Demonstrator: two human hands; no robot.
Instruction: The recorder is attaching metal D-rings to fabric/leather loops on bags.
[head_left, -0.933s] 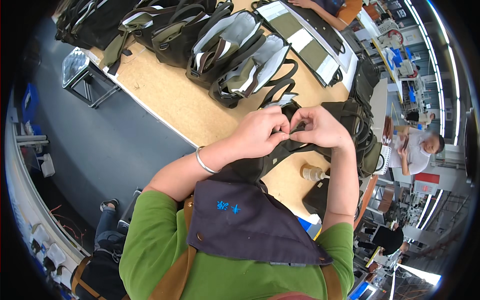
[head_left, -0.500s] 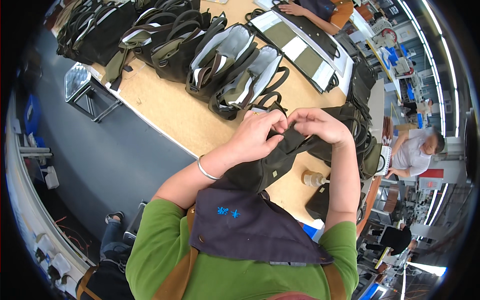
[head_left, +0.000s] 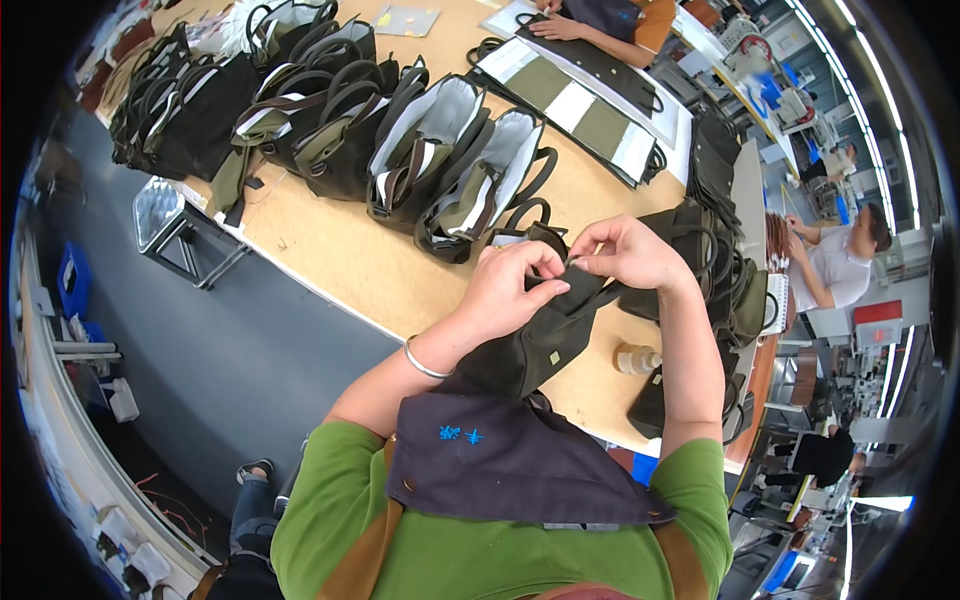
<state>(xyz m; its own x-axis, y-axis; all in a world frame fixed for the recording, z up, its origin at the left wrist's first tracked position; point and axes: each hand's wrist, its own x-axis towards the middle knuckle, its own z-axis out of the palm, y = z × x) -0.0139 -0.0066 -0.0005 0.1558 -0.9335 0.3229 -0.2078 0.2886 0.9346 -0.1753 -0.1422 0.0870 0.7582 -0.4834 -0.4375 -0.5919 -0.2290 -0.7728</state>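
While open bags (head_left: 395, 195) lined the table (head_left: 325, 270) at left, a dark bag (head_left: 535, 345) sat front and center.
Left hand (head_left: 512, 290) pinched its upper edge, right hand (head_left: 635, 258) pinched just beside; a bottle (head_left: 632, 359) stood right of the bag.

A grey floor (head_left: 230, 330) is spreading left of a large tan-topped table (head_left: 320, 245), and a metal-framed stool (head_left: 158, 215) is standing just beside it. Bright strip lights (head_left: 885, 503) are glowing far right; a pale workbench (head_left: 700, 40) is stretching beyond.

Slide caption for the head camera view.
Left hand and right hand on a dark bag, open bags lined up beyond.
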